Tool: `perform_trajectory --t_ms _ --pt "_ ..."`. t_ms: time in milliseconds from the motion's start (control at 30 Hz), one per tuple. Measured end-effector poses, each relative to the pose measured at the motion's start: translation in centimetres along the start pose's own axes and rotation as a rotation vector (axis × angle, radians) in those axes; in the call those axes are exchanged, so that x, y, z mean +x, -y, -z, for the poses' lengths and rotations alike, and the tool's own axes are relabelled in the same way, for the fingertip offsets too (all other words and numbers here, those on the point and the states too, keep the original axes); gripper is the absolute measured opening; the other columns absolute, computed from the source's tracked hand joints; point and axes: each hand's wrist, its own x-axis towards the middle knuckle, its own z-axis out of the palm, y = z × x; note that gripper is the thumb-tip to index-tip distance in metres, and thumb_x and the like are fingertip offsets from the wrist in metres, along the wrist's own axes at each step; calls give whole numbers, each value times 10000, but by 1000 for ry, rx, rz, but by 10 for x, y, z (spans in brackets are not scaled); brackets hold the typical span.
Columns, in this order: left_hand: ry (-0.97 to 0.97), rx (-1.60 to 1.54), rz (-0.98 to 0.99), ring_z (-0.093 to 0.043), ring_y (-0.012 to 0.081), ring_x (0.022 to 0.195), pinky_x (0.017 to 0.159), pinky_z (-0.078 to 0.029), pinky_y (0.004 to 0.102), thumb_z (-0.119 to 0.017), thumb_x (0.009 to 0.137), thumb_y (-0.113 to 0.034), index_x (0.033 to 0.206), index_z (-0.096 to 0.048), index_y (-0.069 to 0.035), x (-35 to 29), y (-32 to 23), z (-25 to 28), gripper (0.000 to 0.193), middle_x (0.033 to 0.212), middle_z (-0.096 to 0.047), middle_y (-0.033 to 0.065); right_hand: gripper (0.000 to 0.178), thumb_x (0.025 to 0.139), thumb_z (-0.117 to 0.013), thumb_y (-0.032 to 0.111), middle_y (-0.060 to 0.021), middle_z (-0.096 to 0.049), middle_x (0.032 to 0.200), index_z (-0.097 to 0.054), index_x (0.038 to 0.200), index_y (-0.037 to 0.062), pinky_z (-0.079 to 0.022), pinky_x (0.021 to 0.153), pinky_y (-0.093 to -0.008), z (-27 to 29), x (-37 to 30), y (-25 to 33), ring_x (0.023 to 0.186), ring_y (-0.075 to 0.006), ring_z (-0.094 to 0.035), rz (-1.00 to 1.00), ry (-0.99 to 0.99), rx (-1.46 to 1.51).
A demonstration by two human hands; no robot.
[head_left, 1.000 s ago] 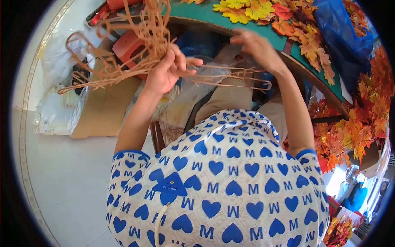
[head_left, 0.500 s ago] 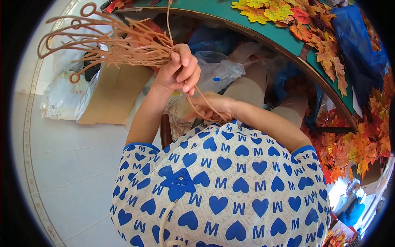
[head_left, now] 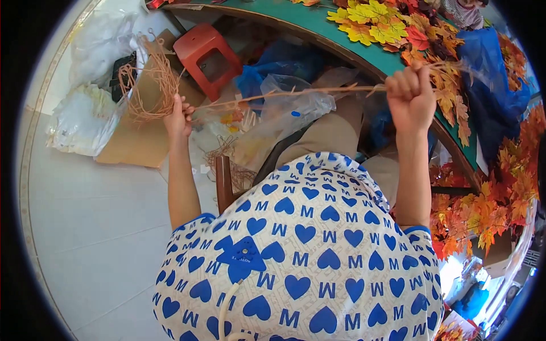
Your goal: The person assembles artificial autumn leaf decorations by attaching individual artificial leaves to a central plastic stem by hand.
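Spread well apart now, my left hand [head_left: 179, 115] and right hand [head_left: 410, 94] were close together half a second ago. Nearest me is the smock [head_left: 318, 238], white with blue hearts and block letters; its triangular blue tag [head_left: 245, 257] carries tiny lettering, and I take no brand from either. Farther out, my left fingers are curled round the gathered end of a tangled bundle of looped brown stems [head_left: 168, 91]. My right fist is clenched on a stem length [head_left: 341, 88] drawn nearly straight between the hands, thin ends poking past it above the table's edge. Whether the left also pinches that length, I cannot tell. I judge it all light and springy, stiff enough to keep its loops, hardly slippery; small side twigs could snag or snap, so I'd grip the gathered ends. Beyond are cardboard [head_left: 128, 139], a red stool [head_left: 193, 42], a whitish plastic bag [head_left: 82, 122] with no readable label, and the green table [head_left: 307, 16] bearing yellow leaves [head_left: 372, 23].
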Motion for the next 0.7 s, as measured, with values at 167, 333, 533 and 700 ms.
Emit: perform_trajectory --t_ms 167,333,533,700 --pt "-217 2 -3 -371 78 373 319 -288 214 -579 856 -469 844 -565 -55 4 -23 45 414 518 -447 -4 253 934 -473 247 52 -195 543 -545 923 5 -203 493 -254 -36 -14 29 474 -85 -194 172 -75 -417" --pt "-387 -66 12 -368 90 353 317 -290 250 -530 876 -491 755 -574 -41 36 15 142 468 457 -400 -6 124 890 -429 88 22 -229 520 -461 812 -3 -214 472 -256 20 -24 238 475 -104 -215 335 51 -455" --pt "-486 551 -388 -443 108 406 372 -335 271 -521 903 -393 648 -606 -8 31 13 118 470 485 -479 45 493 961 -385 295 38 -114 537 -177 533 167 -106 431 -247 -62 -35 246 437 -84 -96 525 -127 -919" --pt "-316 478 -442 -436 78 415 385 -332 239 -542 902 -323 642 -596 -14 10 25 78 408 491 -482 14 252 932 -392 161 -44 -331 569 -492 816 -40 -246 469 -272 -13 -77 441 497 -129 -285 490 -138 -1112"
